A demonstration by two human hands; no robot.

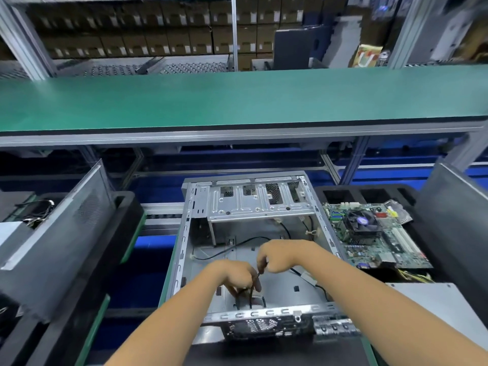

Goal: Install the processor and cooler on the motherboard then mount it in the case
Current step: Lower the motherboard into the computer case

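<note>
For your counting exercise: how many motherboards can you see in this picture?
1: the motherboard lies on a black tray right of the open case, cooler already fitted. Others may be hidden.

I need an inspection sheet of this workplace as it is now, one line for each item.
Surface: green mat under the case.
Job's things: open computer case, no board inside; motherboard with cooler on the black foam tray beside it.
Clutter: silver bag behind the motherboard.
Hands: left hand and right hand both pinch black cables inside the case.
Cables: loose on the case floor.
Surroundings: green shelf, stacked cartons.
</note>
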